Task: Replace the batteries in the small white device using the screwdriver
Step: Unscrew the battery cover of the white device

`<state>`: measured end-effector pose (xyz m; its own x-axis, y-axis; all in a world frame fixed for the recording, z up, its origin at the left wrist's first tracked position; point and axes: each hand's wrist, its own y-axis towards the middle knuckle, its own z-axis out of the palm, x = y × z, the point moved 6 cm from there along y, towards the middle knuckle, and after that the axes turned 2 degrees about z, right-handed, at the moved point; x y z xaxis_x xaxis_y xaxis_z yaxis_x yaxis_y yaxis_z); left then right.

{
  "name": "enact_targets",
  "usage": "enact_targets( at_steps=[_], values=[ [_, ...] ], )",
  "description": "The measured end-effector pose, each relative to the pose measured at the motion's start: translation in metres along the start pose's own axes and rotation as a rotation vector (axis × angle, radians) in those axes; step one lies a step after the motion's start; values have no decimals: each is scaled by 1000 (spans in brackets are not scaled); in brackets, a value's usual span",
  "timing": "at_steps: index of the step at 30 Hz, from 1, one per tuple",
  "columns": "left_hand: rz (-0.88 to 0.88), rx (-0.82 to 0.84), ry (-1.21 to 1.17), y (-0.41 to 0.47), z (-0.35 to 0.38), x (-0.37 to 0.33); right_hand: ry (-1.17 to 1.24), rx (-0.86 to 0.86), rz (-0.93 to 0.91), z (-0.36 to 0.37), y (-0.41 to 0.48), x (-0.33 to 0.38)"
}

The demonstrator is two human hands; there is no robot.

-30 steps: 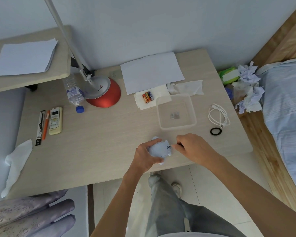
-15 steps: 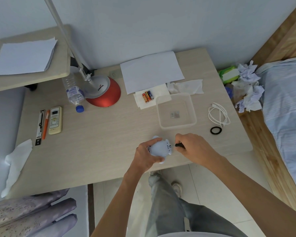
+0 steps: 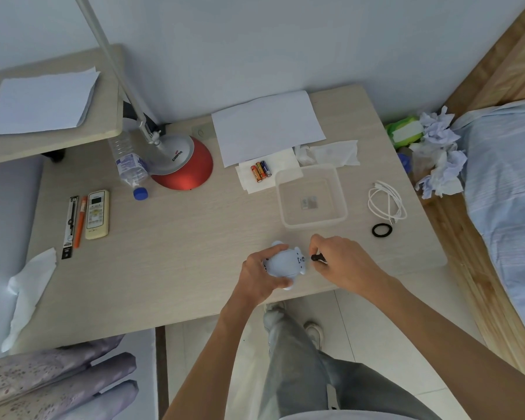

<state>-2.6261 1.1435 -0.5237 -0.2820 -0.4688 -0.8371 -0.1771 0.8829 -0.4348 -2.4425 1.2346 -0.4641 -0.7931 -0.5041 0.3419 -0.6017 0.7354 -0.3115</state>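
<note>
The small white device (image 3: 285, 262), rounded with little ears, lies near the table's front edge. My left hand (image 3: 256, 275) grips it from the left and below. My right hand (image 3: 343, 262) holds a black-handled screwdriver (image 3: 317, 258), its tip pointing left at the device's right end. Three batteries (image 3: 260, 171) lie on a white tissue behind, left of a clear plastic tray (image 3: 340, 192) with a small piece inside.
A red-based desk lamp (image 3: 182, 165), a lying water bottle (image 3: 131, 168), a remote (image 3: 97, 214) and pens stand at the left. White paper (image 3: 267, 125), a coiled cable (image 3: 387, 203) and a black ring (image 3: 382, 230) lie behind and right. A bed (image 3: 509, 189) is at right.
My right hand has drawn slightly right, so the black screwdriver handle now shows between it and the device. My left hand and the device stay put.
</note>
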Motion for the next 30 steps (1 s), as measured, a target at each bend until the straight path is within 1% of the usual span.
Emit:
enact_targets(
  at_steps=[4,9,12,15,18,21,23,30],
  values=[
    [6,6,12,0,0,-1,-2,-13,25,2,0,-3],
    [19,6,8,0,-1,0,13,-34,104,1,-6,-14],
    [27,3,-12,-1,-2,1,91,-149,228,-5,-17,-31],
    [41,-4,-50,-1,-3,5,90,-295,382,-5,-26,-52],
    [70,-31,-94,-4,-3,7,102,-325,519,9,-22,-74],
    [93,-64,-117,-7,0,8,107,-331,611,23,-14,-90],
    [96,-80,-120,-9,1,10,75,-333,638,28,-9,-96],
    [141,-87,-87,-11,-4,11,-23,-382,626,29,3,-99]
  ],
)
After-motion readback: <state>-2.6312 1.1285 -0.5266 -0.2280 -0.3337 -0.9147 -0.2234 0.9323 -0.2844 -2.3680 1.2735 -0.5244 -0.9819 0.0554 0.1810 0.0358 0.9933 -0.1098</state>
